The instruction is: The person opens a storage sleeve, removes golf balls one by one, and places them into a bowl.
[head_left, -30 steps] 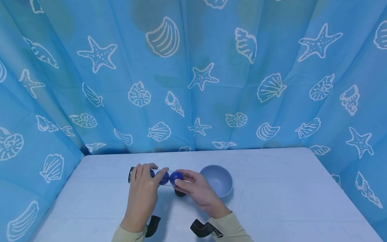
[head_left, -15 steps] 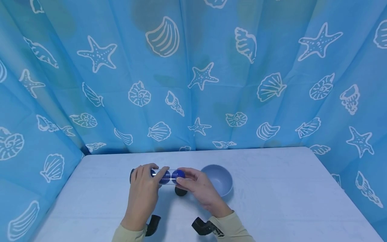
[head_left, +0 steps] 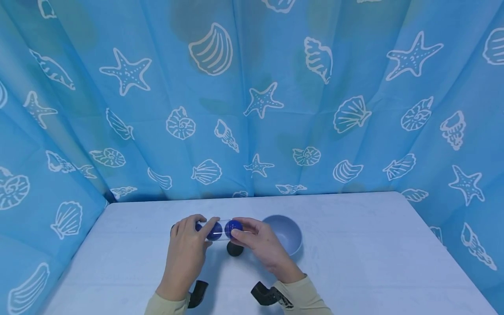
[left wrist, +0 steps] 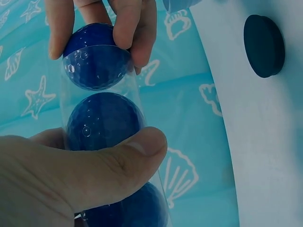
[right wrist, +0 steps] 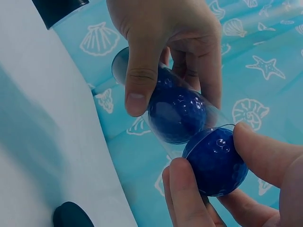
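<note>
While the tube [head_left: 223, 236] is gripped by the left hand [head_left: 186, 240], with thumb and fingers curled round it, the end ball [right wrist: 215, 161] is pinched by the right hand [head_left: 263, 246], partly out of the tube's mouth. Further blue balls [right wrist: 176, 116] are contained inside. The tube is held above the table [head_left: 366, 253], left of the bowl [head_left: 292, 234]. A black disc [head_left: 235, 249] is also seen left of the bowl.

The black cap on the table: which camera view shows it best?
The left wrist view: the black cap appears whole and large there, on the white table. The head view shows it far smaller; the right wrist view cuts it off at the bottom edge.
</note>
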The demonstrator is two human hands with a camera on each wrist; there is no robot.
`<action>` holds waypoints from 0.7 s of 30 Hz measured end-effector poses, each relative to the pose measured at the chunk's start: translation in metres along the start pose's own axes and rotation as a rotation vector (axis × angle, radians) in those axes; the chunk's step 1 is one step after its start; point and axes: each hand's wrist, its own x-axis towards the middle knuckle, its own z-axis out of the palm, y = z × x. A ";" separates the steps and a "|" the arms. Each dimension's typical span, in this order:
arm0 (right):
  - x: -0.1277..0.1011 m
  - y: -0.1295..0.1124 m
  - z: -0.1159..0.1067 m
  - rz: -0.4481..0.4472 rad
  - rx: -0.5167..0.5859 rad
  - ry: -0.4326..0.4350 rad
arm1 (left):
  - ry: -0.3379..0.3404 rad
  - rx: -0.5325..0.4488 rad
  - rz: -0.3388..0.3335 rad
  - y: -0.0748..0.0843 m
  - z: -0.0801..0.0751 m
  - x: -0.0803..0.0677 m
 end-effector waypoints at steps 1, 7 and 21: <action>0.000 0.000 0.000 0.001 -0.005 0.003 | -0.001 0.000 0.000 0.000 0.000 0.000; -0.002 -0.004 -0.001 -0.004 -0.048 0.021 | -0.001 -0.008 0.003 0.000 -0.001 0.000; -0.005 -0.010 -0.010 -0.064 -0.216 0.096 | -0.040 -0.055 -0.036 0.002 0.000 0.001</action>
